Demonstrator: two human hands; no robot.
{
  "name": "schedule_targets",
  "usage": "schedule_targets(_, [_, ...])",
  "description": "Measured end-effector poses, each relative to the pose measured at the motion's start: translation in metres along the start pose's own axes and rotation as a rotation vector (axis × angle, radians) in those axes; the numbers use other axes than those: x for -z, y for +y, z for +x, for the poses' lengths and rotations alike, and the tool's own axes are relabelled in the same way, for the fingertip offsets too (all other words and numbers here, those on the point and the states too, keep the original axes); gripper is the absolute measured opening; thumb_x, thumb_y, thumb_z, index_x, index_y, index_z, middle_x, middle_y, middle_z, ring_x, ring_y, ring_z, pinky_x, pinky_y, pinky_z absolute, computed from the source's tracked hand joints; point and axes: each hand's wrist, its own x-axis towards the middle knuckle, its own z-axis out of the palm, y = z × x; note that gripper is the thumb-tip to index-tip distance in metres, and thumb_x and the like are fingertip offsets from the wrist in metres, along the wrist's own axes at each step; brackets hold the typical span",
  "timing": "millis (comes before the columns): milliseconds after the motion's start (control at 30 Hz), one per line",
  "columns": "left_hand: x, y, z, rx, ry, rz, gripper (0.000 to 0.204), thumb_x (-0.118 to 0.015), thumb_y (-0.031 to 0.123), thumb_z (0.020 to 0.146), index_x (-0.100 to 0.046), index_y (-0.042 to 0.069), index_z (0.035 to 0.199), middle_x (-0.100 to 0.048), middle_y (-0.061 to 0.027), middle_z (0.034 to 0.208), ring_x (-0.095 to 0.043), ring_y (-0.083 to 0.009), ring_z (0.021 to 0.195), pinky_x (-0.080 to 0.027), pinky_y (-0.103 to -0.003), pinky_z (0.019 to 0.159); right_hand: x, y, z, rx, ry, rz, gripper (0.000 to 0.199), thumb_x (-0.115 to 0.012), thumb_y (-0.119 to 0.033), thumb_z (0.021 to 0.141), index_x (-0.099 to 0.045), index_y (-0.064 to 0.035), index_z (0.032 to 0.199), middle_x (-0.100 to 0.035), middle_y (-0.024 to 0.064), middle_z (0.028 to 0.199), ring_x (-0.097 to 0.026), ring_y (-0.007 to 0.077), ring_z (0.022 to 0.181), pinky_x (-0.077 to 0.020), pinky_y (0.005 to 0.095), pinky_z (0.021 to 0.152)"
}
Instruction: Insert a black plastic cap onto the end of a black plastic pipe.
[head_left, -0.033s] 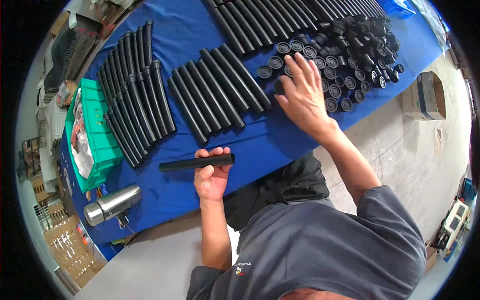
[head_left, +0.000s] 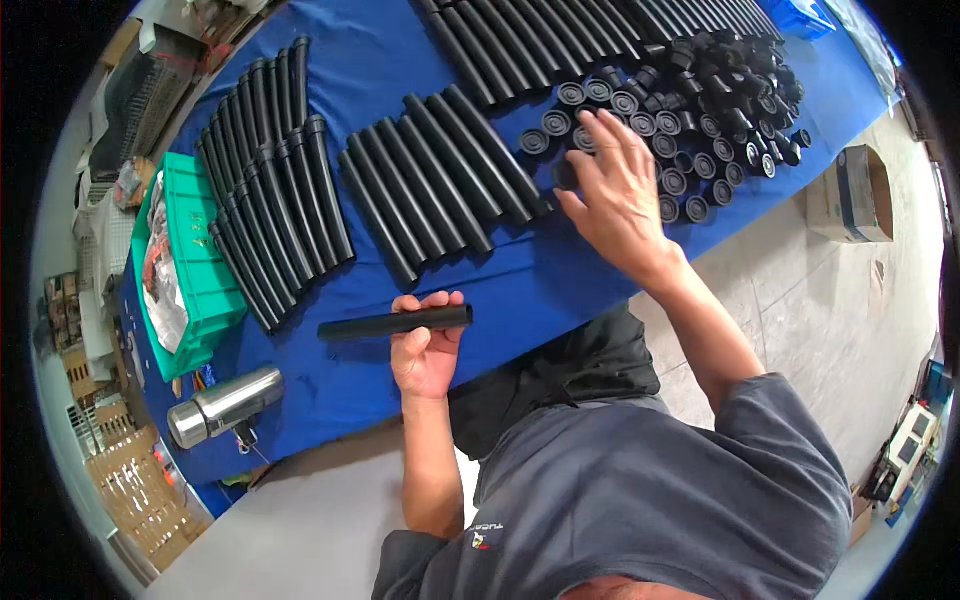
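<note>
Grey short-sleeve tee (head_left: 640,490) w/ small chest logo, dark trousers (head_left: 560,375).

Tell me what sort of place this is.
Probably a small workshop or assembly bench: rows of black tubes and a heap of black caps cover a blue table, beside a green crate and a concrete floor.

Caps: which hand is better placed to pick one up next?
Likely the right hand: it is spread over the caps, fingertips at one. The left hand is busy holding a tube.
</note>
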Motion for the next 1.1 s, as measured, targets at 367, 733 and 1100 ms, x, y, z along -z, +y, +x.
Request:
schedule_targets(367, [0.002, -0.002, -0.003, -0.074, 0.068, 0.041, 0.044, -0.075, 0.002, 0.084, -0.054, 0.012, 0.122, -0.065, -0.0213, 0.12, -0.061, -0.0394, 0.118, -0.055, -0.05, 0.099, 0.02, -0.043, -0.05, -0.055, -0.496, 0.377, 0.048, -0.067, -0.006, 0.078, -0.057, -0.0019, 0.124, -0.058, 0.0159, 0.098, -0.063, 0.0327, 0.087, -0.0539, 0.0389, 0.072])
schedule_targets(733, [-0.01, -0.01, -0.001, -0.143, 0.082, 0.311, 0.034, -0.069, 0.006, 0.09, -0.051, 0.012, 0.119, -0.062, -0.027, 0.123, -0.058, -0.0442, 0.12, -0.055, -0.05, 0.098, -0.033, -0.087, -0.059, -0.515, -0.58, 1.51, 0.04, -0.07, 0.003, 0.086, -0.054, 0.0031, 0.122, -0.063, 0.0091, 0.112, -0.064, 0.0144, 0.102, -0.0536, 0.0293, 0.089])
schedule_targets(1100, [-0.021, -0.026, -0.007, -0.207, 0.257, 0.328, 0.036, -0.066, 0.01, 0.093, -0.046, 0.012, 0.123, -0.062, -0.0294, 0.121, -0.064, -0.0402, 0.112, -0.058, -0.048, 0.093, -0.034, -0.081, -0.062, -0.1, -0.391, 1.162, 0.039, -0.072, -0.001, 0.082, -0.059, 0.0029, 0.118, -0.064, 0.0167, 0.114, -0.067, 0.0283, 0.098, -0.0551, 0.0345, 0.082])
